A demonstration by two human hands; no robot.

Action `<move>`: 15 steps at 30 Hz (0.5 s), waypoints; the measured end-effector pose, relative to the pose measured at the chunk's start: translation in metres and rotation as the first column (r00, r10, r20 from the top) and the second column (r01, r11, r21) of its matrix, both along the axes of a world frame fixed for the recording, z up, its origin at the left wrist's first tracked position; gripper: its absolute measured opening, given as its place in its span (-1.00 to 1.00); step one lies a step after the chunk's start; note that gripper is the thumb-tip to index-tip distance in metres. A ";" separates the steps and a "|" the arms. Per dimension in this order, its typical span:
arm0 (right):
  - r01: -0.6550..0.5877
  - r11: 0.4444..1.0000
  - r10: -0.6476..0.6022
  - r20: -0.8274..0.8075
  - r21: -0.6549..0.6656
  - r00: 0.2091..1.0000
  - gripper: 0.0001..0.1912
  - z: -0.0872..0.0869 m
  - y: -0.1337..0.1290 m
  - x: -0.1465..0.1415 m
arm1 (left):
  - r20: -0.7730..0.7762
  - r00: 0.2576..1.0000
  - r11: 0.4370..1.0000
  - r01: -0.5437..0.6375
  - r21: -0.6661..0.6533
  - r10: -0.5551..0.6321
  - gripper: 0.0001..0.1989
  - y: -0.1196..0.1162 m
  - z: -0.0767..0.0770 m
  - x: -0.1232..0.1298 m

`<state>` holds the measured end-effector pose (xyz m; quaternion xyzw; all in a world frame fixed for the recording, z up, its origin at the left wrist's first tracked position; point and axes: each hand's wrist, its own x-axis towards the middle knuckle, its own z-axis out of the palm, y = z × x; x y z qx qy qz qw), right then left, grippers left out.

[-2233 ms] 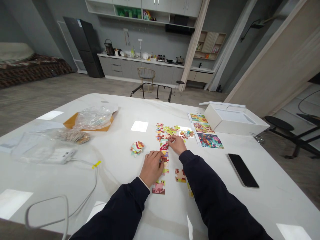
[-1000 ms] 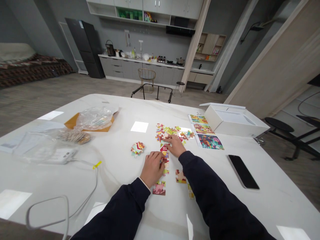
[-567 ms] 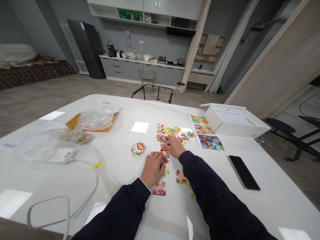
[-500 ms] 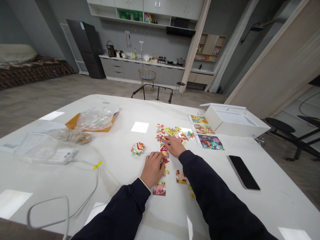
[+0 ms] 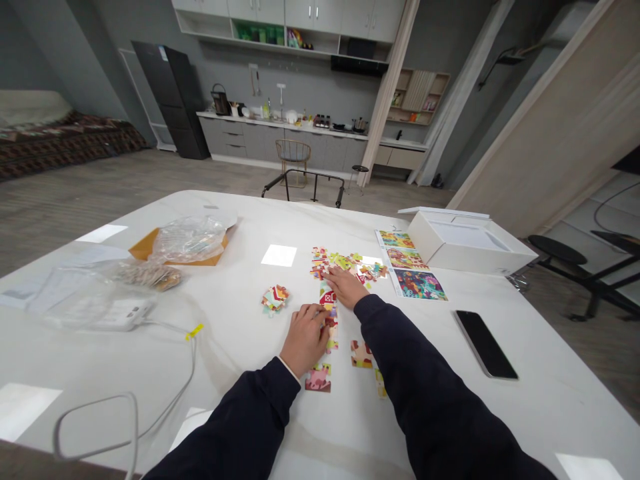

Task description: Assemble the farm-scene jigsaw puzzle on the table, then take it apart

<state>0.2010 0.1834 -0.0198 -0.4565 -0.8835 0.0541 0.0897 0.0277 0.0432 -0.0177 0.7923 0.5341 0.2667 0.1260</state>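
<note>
My left hand (image 5: 306,339) is closed, its bent fingertips on a vertical strip of jigsaw pieces (image 5: 332,340), gripping one by the strip's left edge. My right hand (image 5: 346,287) lies over the upper end of the strip with fingers stretched out, their tips touching the pieces there. A red barn piece (image 5: 328,297) shows between the two hands. Loose puzzle pieces (image 5: 371,272) spread beyond my right hand. Nearer me lie a pink animal piece (image 5: 319,379), a brown-and-white piece (image 5: 361,354) and a yellow-green piece (image 5: 381,384), partly under my right sleeve.
Left of the strip sits a small pile of pieces (image 5: 275,299). Picture sheets (image 5: 419,284) lie beside a white box (image 5: 473,248) at right, with a phone (image 5: 485,344) nearer. Clear plastic packaging (image 5: 189,240), a white power adapter (image 5: 123,315) and its cable (image 5: 194,360) occupy the left.
My right hand has shifted very slightly left across the pieces. My left hand stays in place on the strip, and the view has moved a little.
</note>
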 end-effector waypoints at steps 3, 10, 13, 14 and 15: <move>0.002 1.000 -0.002 -0.003 -0.011 1.000 -0.50 -0.002 0.003 0.000 | 0.003 1.000 1.000 -0.003 0.004 0.002 -0.66 0.000 0.000 0.000; -0.024 1.000 0.024 -0.023 0.004 0.999 -0.51 -0.004 -0.007 0.014 | 0.003 1.000 1.000 -0.002 0.011 0.002 -0.66 0.000 0.000 -0.001; -0.012 1.000 0.012 -0.016 -0.016 1.000 -0.52 -0.004 -0.013 0.019 | 0.007 1.000 1.000 -0.002 0.010 0.002 -0.65 0.000 0.000 0.000; -0.005 1.000 0.005 -0.014 -0.019 1.000 -0.51 -0.004 -0.014 0.019 | 0.010 1.000 1.000 -0.003 0.010 0.003 -0.65 0.000 0.000 -0.001; 0.004 1.000 -0.004 -0.012 -0.021 1.000 -0.50 -0.003 -0.015 0.018 | 0.012 1.000 1.000 -0.002 0.009 0.002 -0.65 0.000 0.000 -0.001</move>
